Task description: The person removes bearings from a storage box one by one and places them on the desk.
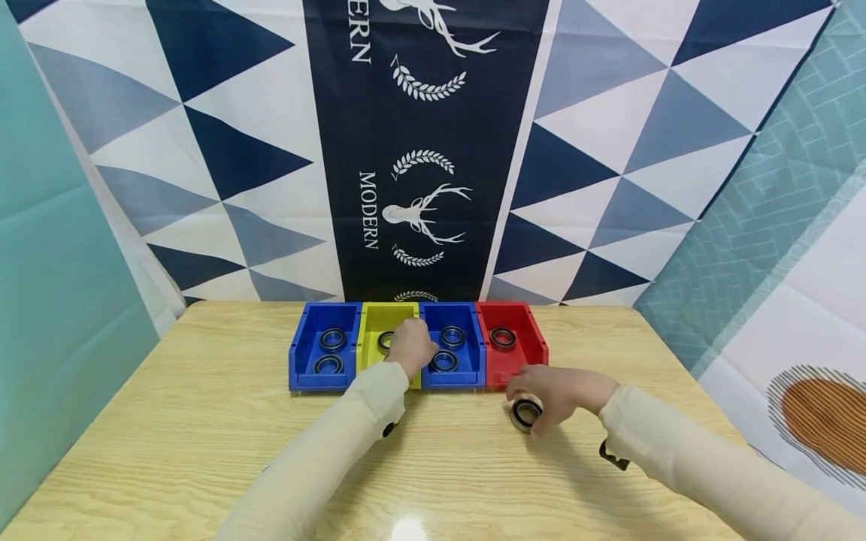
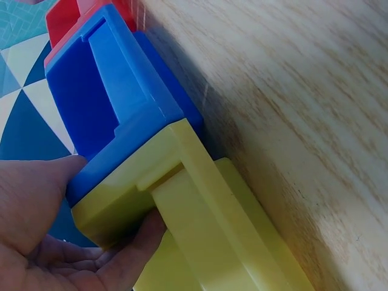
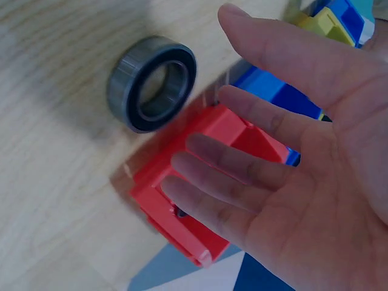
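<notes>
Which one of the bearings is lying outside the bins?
The bearing beside the right hand, in front of the red bin; the other visible bearings lie inside bins.

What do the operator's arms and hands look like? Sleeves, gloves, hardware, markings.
Plain cream long sleeves on both arms: left sleeve, right sleeve, no print visible. The left hand and right hand are bare, no gloves or rings visible. A small dark piece shows under the right cuff, another under the left; details too small to tell.
</notes>
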A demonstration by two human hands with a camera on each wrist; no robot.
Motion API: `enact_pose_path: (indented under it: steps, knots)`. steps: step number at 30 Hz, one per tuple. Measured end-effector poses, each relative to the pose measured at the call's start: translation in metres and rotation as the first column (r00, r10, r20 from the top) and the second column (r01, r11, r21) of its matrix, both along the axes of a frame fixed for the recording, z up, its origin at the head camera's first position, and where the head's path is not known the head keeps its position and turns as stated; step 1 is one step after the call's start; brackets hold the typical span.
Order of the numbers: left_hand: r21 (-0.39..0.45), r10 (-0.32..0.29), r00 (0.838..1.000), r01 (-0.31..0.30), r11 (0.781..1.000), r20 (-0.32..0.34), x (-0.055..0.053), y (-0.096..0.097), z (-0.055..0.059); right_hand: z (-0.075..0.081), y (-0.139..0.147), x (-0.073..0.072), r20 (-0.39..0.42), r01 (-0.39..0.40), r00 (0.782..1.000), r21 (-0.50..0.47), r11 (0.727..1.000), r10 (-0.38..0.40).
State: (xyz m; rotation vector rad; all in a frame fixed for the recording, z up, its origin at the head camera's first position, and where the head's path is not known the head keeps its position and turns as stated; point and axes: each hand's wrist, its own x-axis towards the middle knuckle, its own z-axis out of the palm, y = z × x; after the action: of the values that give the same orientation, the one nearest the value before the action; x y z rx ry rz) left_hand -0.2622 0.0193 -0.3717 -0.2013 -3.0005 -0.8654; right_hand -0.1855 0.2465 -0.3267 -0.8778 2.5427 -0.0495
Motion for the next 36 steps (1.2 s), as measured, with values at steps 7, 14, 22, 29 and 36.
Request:
enact_pose_path:
  steps: [7,14,22,29,36]
  knots:
    - [-0.016,-0.006,1.0,0.005,1.0,-0.009,0.0,-0.001,0.002,0.012,-0.01,-0.006,0.037,0.052,0.998,0.038,0.998,-0.054]
    - [-0.012,-0.003,1.0,0.003,1.0,0.006,0.001,-0.001,0.003,0.019,-0.017,-0.011,0.024,0.086,0.996,0.053,0.995,-0.087]
    - [-0.039,0.0,1.0,-0.001,0.999,-0.018,0.001,-0.001,0.002,0.022,-0.023,-0.021,-0.018,0.049,0.999,0.07,0.996,-0.048]
    - [-0.036,-0.001,1.0,0.001,0.999,-0.02,0.002,0.0,0.003,0.026,-0.03,-0.03,-0.03,0.105,0.994,0.127,0.986,-0.102]
    - [-0.027,-0.002,1.0,0.002,1.0,-0.02,0.002,-0.001,0.002,0.031,-0.035,-0.042,-0.037,0.141,0.99,0.159,0.977,-0.137]
